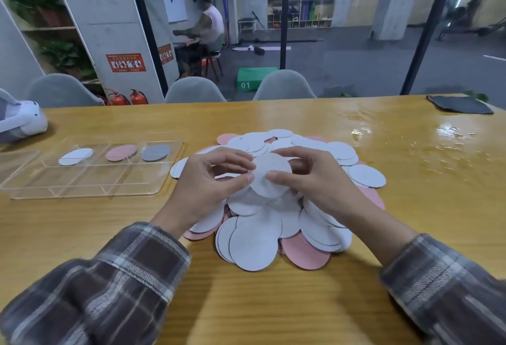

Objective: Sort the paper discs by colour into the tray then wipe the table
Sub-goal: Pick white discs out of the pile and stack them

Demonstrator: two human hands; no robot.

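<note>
Left hand: the left hand [210,180] pinches the left edge of a white disc [269,177] between thumb and forefinger. The other fingers are loosely curled and carry nothing.
Right hand: the right hand [309,177] has its thumb on the disc's near face at the right edge, with fingers curled behind. Both hands share the one disc.
Disc position: raised just above the middle of the pile [260,235], tilted toward the camera. I cannot tell whether it is one sheet or two stuck together.
Pile: overlapping discs at mid table [246,303], mostly white on top with pink at the fringes.
Tray: the clear divided tray [90,180] lies just left of the pile. Its back row holds a white tray disc [76,156] in the left cell, a pink tray disc [121,152] in the middle and a grey tray disc [156,152] on the right.
Step, as judged: freeing one white disc, bound for the back-left cell.
Doing it well: slide the thumbs across the edge to confirm a single sheet. Hand it to the left hand alone, since the tray is on that side. Lay it flat on the white tray disc, inside the dividers.
Watch: the sleeves hang close to a loose heap that probably slides easily.
Hazard: a wet patch [449,132] shines on the table at right, so paper should be kept off it.
Cloth: a dark cloth [460,104] waits at the far right corner, well apart.
Progress: early, with most discs unsorted.
</note>
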